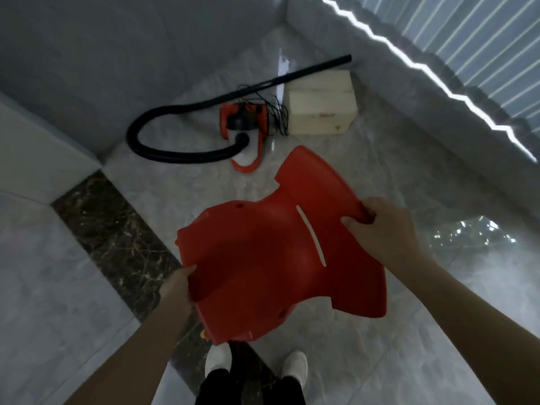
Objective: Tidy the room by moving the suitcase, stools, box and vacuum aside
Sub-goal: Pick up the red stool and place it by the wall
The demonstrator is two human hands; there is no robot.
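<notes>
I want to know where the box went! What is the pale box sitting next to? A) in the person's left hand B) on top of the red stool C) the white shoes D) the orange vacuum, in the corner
D: the pale box sits on the floor in the far corner, right beside the orange vacuum, while the right hand and left hand hold only the red stool.

Single head cam, wide-angle, looking steeply down and forward from standing height. Close range: red stool (280,258) fills centre frame, left hand (178,285) and right hand (380,226) on its edges. Beyond the fingers: vacuum (245,127), box (321,106), room corner. Below: shoes. No second view, no overlap.
</notes>
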